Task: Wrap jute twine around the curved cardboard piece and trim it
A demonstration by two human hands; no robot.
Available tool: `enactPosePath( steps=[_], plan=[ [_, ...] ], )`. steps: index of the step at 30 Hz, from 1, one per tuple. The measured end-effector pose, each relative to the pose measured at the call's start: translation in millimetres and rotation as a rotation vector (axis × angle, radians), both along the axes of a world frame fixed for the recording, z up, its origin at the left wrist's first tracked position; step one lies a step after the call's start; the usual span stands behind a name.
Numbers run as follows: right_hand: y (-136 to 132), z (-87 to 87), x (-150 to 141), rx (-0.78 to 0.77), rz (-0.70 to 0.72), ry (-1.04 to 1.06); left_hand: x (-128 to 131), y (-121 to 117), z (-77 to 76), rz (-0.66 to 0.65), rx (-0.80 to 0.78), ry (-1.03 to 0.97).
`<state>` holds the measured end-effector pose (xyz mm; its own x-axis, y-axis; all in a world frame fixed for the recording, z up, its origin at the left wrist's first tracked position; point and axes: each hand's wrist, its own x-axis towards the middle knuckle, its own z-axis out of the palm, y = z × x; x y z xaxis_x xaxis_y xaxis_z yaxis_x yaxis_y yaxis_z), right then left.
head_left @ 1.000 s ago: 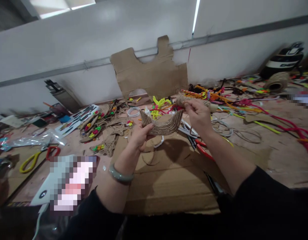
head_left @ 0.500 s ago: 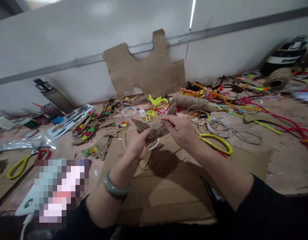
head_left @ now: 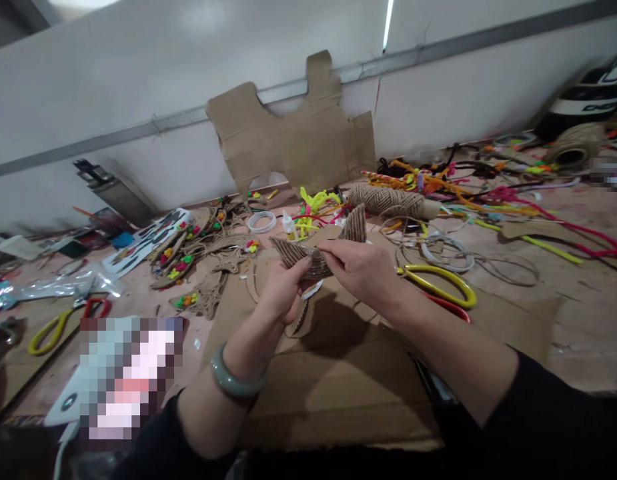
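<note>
A crescent-shaped piece wrapped in rows of brown jute twine is held above the cardboard sheet, its two tips pointing up. My left hand grips its left part, with the thumb on top. At the inner curve, my right hand pinches a strand of twine against the piece; the fingertips partly cover this spot. Behind the crescent lies a spool of jute twine, with loose strands trailing to its right. A small glue bottle stands just beyond the piece.
Yellow-and-red-handled scissors lie right of my right hand. Twine-covered shapes with coloured dots are at left, near a phone and another pair of scissors. Cut cardboard leans on the wall. Colourful cords spread rightward.
My right hand has come from the twine spool down to the crescent's inner curve and now pinches there. My left hand has kept hold of the crescent, which has tilted.
</note>
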<state>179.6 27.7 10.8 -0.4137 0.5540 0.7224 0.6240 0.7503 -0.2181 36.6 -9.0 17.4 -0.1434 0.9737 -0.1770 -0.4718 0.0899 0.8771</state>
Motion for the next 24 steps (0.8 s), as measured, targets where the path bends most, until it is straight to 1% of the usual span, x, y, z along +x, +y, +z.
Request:
enactPosePath(
  steps=[3,7,19,24],
  plan=[
    [-0.8,-1.1,0.1,0.033,0.010,-0.008,-0.2,-0.4,0.3,-0.010,0.005,-0.003],
    [-2.4,-1.1,-0.4,0.037,0.026,-0.001,-0.9,-0.4,1.3,-0.004,0.002,-0.018],
    [-6.4,4.8,-0.8,-0.060,-0.007,-0.108,-2.0,-1.8,1.0,0.006,0.014,0.039],
    [-8.8,8.5,-0.2,-0.069,-0.032,-0.178,-1.1,-1.5,2.6,0.018,0.021,0.032]
  ],
)
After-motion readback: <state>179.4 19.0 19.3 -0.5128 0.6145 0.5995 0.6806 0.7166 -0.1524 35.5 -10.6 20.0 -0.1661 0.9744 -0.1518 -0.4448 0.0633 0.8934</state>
